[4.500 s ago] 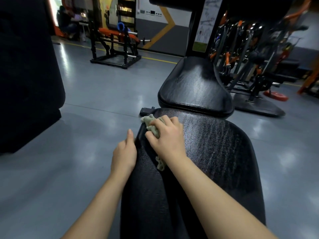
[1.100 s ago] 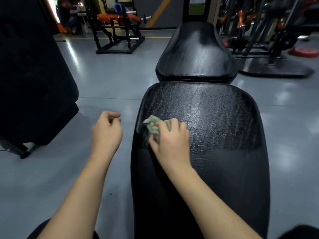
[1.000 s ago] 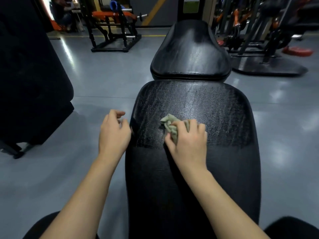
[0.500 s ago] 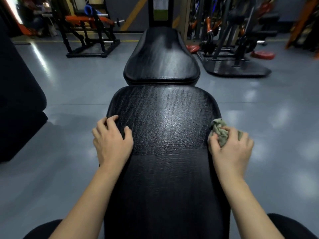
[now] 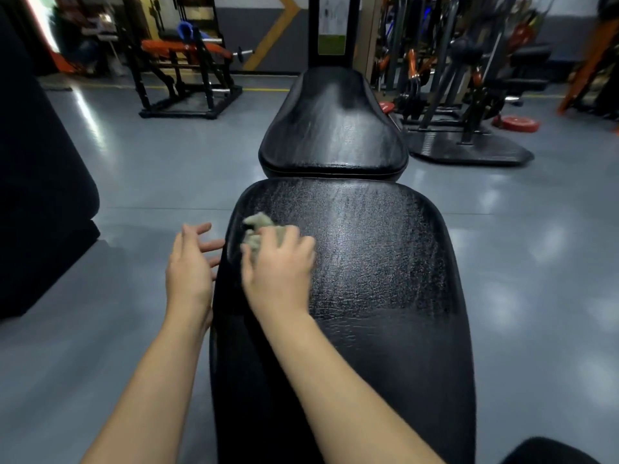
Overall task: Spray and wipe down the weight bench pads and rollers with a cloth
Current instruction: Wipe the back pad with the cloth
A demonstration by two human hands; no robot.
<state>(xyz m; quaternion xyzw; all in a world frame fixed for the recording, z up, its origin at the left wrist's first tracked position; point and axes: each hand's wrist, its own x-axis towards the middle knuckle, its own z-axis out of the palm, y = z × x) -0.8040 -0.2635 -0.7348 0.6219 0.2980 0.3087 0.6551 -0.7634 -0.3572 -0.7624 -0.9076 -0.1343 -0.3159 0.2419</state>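
The gray floor [image 5: 134, 182] was all around you, and it was shiny with spots of light. Right in front of you was the long pad [image 5: 385, 296] of the bench, black and crinkly, running away from your body. On your left stood a big black shape [image 5: 40, 162]. It was too dark to tell what it was.

Past the far end of the long pad was the small pad [image 5: 331, 128], also black, just beside it with a thin gap between them. A black post [image 5: 331, 25] with a paper sign stood up behind it. Far off on the left was an orange bench [image 5: 184, 61]. Far off on the right were dark machines [image 5: 452, 78], with a red plate [image 5: 516, 123] on the floor near them.

Your right hand [image 5: 278, 262] lay on the long pad, close to its left edge. Its fingers were curled around the cloth [image 5: 259, 229] and pressed it on the pad. The cloth was small, gray-green and bunched up, and it poked out past your fingertips. It looked a bit blurry.

Your left hand [image 5: 191, 266] was just beside the left edge of the long pad. Its fingers were spread wide and held nothing. You could not tell if the fingertips touched the pad.
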